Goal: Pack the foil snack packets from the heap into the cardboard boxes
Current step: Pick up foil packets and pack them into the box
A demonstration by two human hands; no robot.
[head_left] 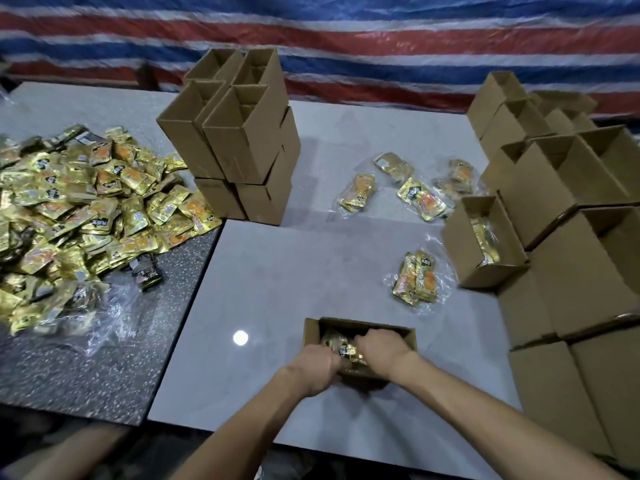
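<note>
Near edge of the pale surface [277,271], centre: one open cardboard box [311,332], part filled with foil packets [341,346]. Left grip [320,362]: fingers curled onto the packets at the box's near-left corner. Right grip [382,348]: fingers curled down over the same packets, inside the box. Heap [69,209]: far left, spilling across a dark speckled slab [86,375], well apart from the box. Bagged bundles [415,277]: several in clear film, loose between the box and the right-hand stacks [571,271]. Empty boxes [235,143]: stacked behind, beside the heap. Handling, judged: packets light, soft and crinkly, foil slick, likely to slide and spring up; best taken as a flat sheaf across the broad faces, then pressed level
</note>
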